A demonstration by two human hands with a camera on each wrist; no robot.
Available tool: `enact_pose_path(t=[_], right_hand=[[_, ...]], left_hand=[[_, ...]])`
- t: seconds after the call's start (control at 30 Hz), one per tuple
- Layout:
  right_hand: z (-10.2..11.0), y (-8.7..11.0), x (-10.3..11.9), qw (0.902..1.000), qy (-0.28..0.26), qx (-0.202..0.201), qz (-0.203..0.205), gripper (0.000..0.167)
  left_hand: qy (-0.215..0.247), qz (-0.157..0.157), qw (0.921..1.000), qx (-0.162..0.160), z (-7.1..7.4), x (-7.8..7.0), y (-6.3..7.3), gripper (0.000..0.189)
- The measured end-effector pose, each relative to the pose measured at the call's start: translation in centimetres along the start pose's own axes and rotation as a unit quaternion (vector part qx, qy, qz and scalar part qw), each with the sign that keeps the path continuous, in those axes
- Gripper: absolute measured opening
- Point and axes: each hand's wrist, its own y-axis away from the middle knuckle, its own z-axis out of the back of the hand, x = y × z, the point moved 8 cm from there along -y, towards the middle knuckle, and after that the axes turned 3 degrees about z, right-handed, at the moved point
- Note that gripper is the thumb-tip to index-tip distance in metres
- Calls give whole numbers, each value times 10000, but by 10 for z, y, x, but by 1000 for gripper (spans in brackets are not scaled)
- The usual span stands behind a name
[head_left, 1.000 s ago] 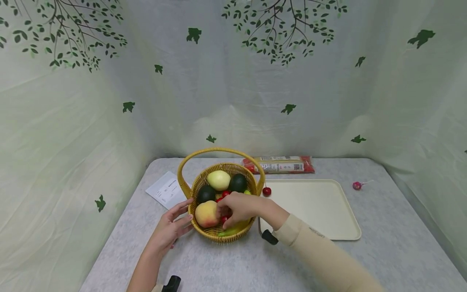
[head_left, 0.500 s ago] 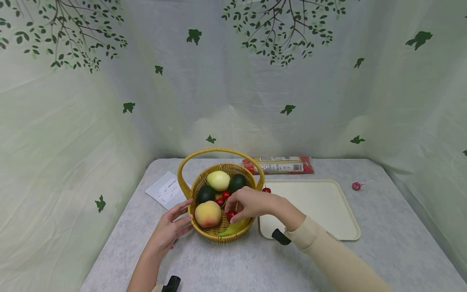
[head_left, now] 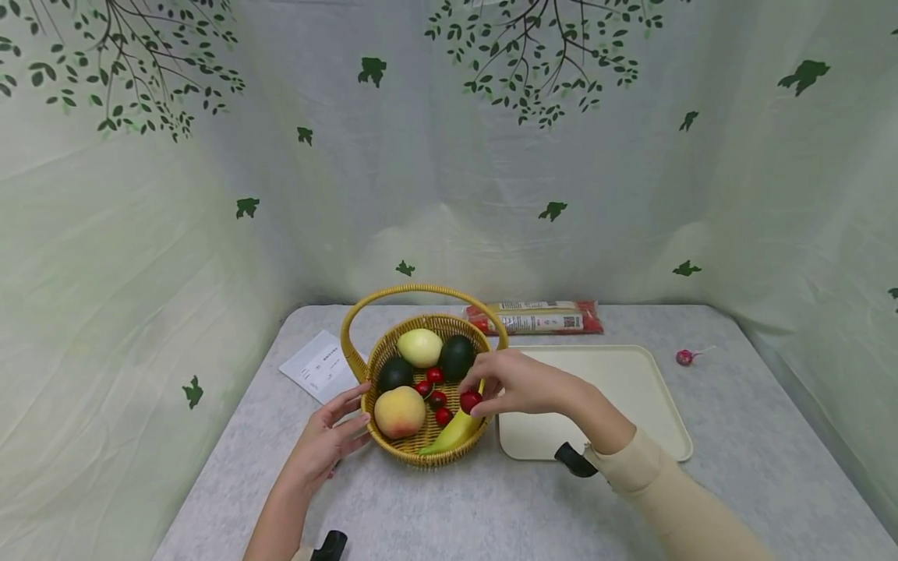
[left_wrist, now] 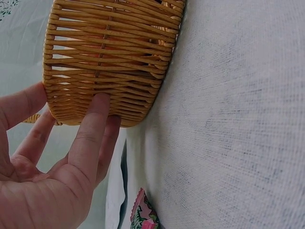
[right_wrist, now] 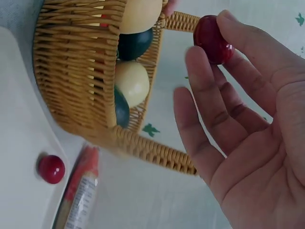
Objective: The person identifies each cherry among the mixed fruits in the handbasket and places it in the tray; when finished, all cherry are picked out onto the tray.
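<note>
Dark red, glossy: a cherry point(head_left: 470, 402) pinched between thumb and fingertips of the right hand point(head_left: 526, 382). Other fingers of that hand stand apart from it, by the wrist view. Beneath the pinch, basket's right side with a banana point(head_left: 449, 435); whether cherry touches it, cannot tell. Left of these fingers: loose cherries point(head_left: 438, 400), then a peach point(head_left: 400, 411). Right of them: tray point(head_left: 634, 389). Left hand point(head_left: 333, 436): fingers spread, tips against the basket's wall point(head_left: 421, 460), not wrapped round it. Risks, as judged: skin looks smooth and round, so a slack or off-centre pinch could shoot the cherry out, down among the fruit or over the rim to the surface point(head_left: 421, 514). Knuckles could snag handle point(head_left: 424, 288) or rim; with left fingers only resting there, basket might skid.
</note>
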Motion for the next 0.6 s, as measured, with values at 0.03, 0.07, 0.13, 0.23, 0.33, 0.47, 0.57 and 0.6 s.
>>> enact_pose_path(t=[0.03,0.07,0.13,0.23,0.33,0.47,0.57,0.6], right_hand=[[2,3,0,10000,57,-46,26,29],[4,7,0,9999,68,-94,30,29],[7,14,-2,9999,16,-170,-14,30],[12,27,-7,9993,-175,-308,-93,31],[17,41,-15,9983,-317,-445,-222,29],[22,60,-33,9952,-471,-677,-529,29],[27,73,-51,9917,-471,-889,-802,31],[28,76,-56,9905,-450,-958,-882,31]], left_hand=[[-3,6,10000,-8,0,0,0,61],[-6,14,10000,-16,0,0,0,61],[-15,33,10000,-48,0,0,0,60],[-58,59,9999,-74,0,-1,1,60],[-84,44,9999,-81,0,-2,1,59],[-109,46,9999,-101,-1,-3,1,59],[-131,75,9998,-119,-1,-2,2,59],[-139,76,9998,-123,-1,-2,2,59]])
